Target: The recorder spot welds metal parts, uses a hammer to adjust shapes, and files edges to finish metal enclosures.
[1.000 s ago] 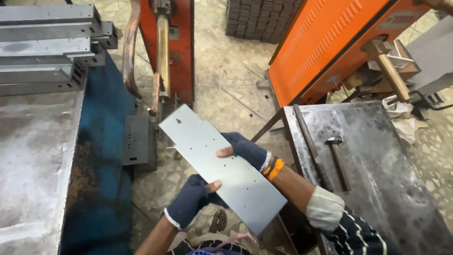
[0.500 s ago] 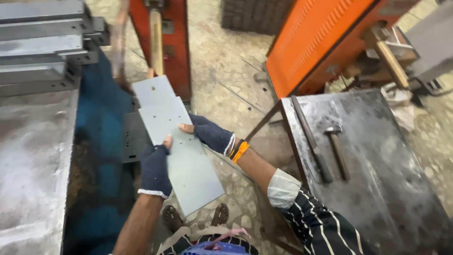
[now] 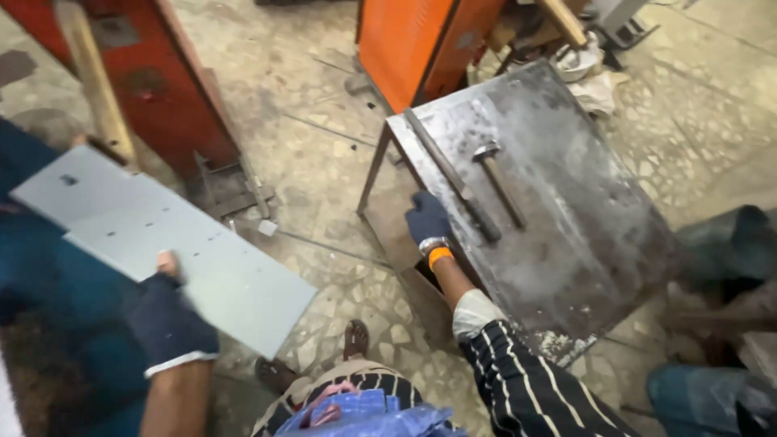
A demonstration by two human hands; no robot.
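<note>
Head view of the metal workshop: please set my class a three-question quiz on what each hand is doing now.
1. True or false: the left hand holds the grey metal sheet.
2. The right hand rests at the edge of: A) the steel table B) the orange machine C) the floor.
3. Which tool lies on the table beside the long bar?

Key: 1 true; 2 A; 3 the hammer.

Even, soft daylight fills the scene, with no hard shadows. The steel table (image 3: 566, 243) at right shows a dull pale sheen, no strong glare. Motion blur smears the left hand (image 3: 166, 320) and grey sheet (image 3: 162, 235); the far left is soft. The near right corner lies dim.
</note>
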